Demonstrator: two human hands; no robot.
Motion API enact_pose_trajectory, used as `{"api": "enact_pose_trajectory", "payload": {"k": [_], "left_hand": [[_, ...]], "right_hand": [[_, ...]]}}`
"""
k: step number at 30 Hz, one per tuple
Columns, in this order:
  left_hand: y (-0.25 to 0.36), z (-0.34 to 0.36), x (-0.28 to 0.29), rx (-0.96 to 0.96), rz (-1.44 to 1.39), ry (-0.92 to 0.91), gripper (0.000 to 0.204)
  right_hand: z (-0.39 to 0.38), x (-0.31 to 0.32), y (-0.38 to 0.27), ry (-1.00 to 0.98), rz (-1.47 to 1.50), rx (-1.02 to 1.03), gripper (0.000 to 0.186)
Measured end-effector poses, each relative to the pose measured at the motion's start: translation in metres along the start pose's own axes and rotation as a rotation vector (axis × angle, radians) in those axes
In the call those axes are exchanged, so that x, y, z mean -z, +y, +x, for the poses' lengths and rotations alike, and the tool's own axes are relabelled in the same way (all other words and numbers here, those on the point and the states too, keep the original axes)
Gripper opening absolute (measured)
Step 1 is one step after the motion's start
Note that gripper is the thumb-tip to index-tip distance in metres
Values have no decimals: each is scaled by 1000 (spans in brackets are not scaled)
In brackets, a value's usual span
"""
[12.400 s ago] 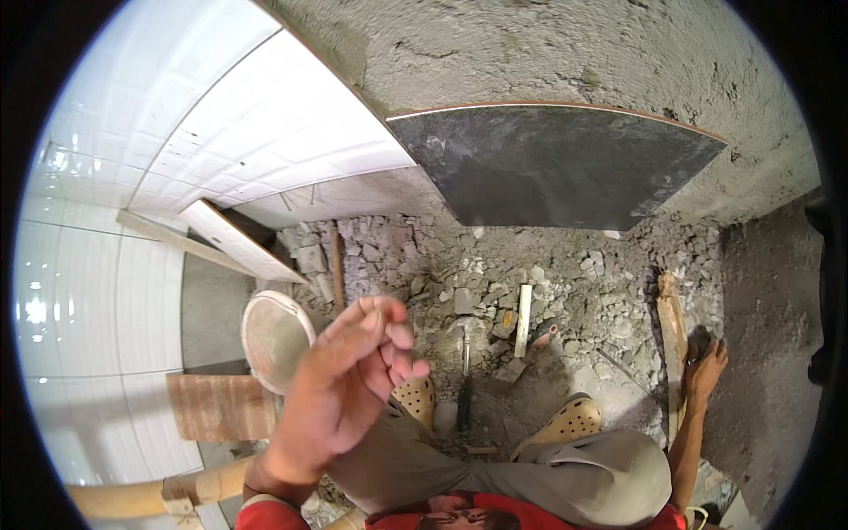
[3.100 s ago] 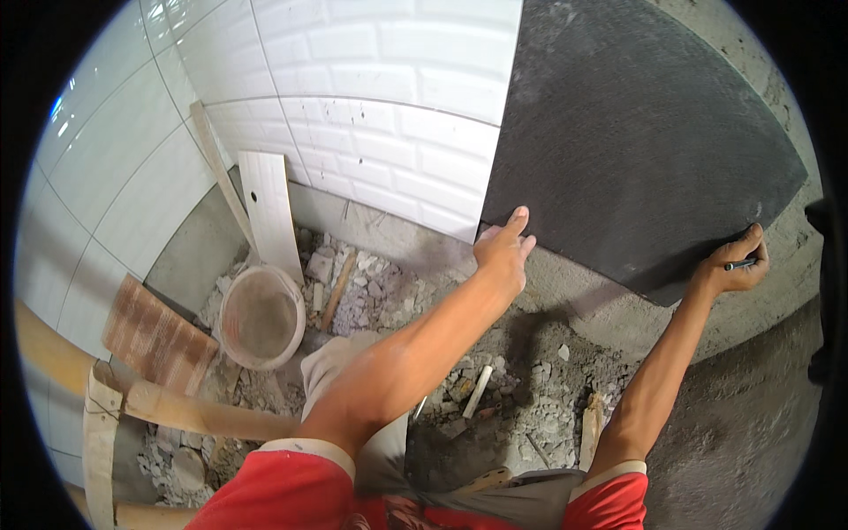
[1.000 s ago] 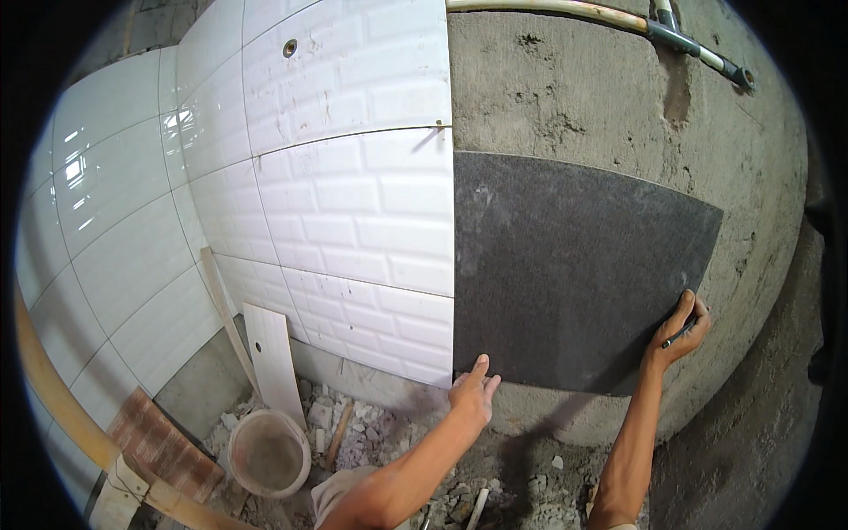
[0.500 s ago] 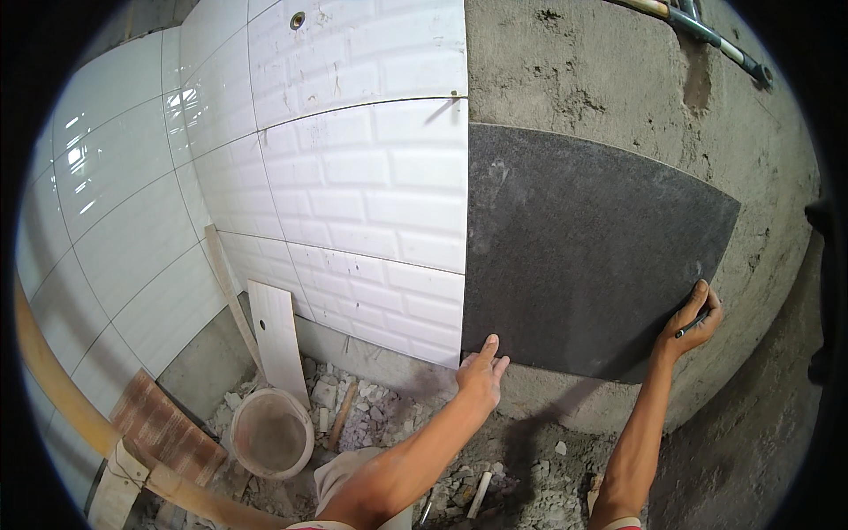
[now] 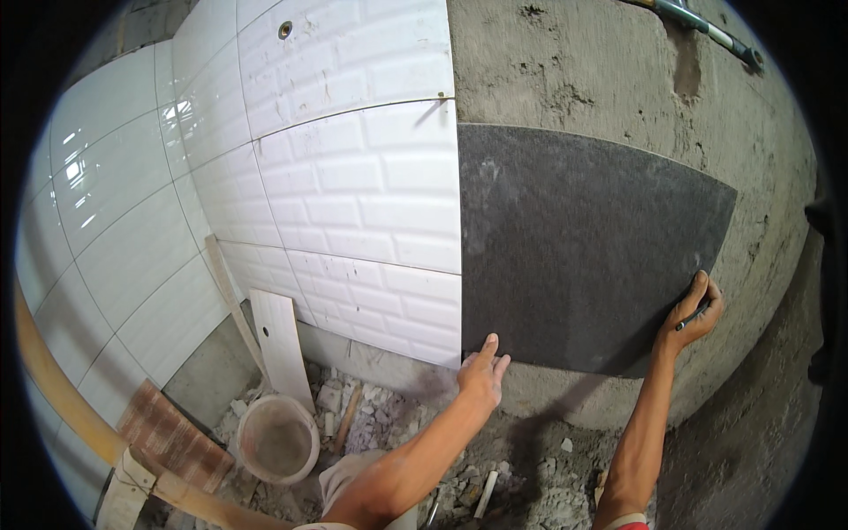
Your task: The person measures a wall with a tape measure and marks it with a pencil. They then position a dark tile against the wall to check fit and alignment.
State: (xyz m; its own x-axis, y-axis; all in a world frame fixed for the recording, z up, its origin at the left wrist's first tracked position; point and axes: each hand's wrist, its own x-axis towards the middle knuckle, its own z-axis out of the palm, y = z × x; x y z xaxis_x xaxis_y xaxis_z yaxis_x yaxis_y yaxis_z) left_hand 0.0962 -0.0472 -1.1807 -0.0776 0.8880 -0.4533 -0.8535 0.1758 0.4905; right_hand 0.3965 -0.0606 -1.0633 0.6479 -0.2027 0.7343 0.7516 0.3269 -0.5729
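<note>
A large dark grey tile (image 5: 583, 252) stands against the rough plastered wall, its left edge alongside the white brick-patterned tiles (image 5: 371, 199). At its lower left corner my left hand (image 5: 483, 375) grips the bottom edge, thumb on the face and fingers beneath. My right hand (image 5: 695, 314) holds the tile's right edge near the lower corner, thumb on the face and the other fingers wrapped round the side. A thin dark pen-like stick (image 5: 692, 317) is tucked between the fingers of that same hand.
Rubble (image 5: 353, 415) covers the floor below. A round bucket (image 5: 278, 439), a white tile strip (image 5: 281, 344) and a reddish-brown board (image 5: 174, 435) stand at the left. A wooden pole (image 5: 66, 389) crosses the lower left. A tubular tool (image 5: 707, 28) rests at the upper right wall.
The view has shifted slightly. Both hands keep their hold on the dark tile, which shows no clear movement against the white tiles.
</note>
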Motion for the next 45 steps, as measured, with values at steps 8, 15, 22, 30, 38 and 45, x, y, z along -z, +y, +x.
{"api": "enact_pose_trajectory", "payload": {"k": [8,15,22,30,38,45], "left_hand": [[-1,1,0,-19,19,-6,59],[-5,12,5,-20,39,-29,61],[-5,5,10,-11,146,-194,80],[-62,-41,32,176,339,-425,87],[-158,-42,89,439,435,-283,69],[-227,1,158,491,364,-207,41]], "right_hand": [[0,-2,1,-2,34,-20,42],[0,0,-4,-1,3,3,43],[15,11,-2,83,-83,86,33],[74,112,40,28,63,37,40],[45,219,98,48,38,-100,47],[-1,250,160,34,-94,-80,50]]}}
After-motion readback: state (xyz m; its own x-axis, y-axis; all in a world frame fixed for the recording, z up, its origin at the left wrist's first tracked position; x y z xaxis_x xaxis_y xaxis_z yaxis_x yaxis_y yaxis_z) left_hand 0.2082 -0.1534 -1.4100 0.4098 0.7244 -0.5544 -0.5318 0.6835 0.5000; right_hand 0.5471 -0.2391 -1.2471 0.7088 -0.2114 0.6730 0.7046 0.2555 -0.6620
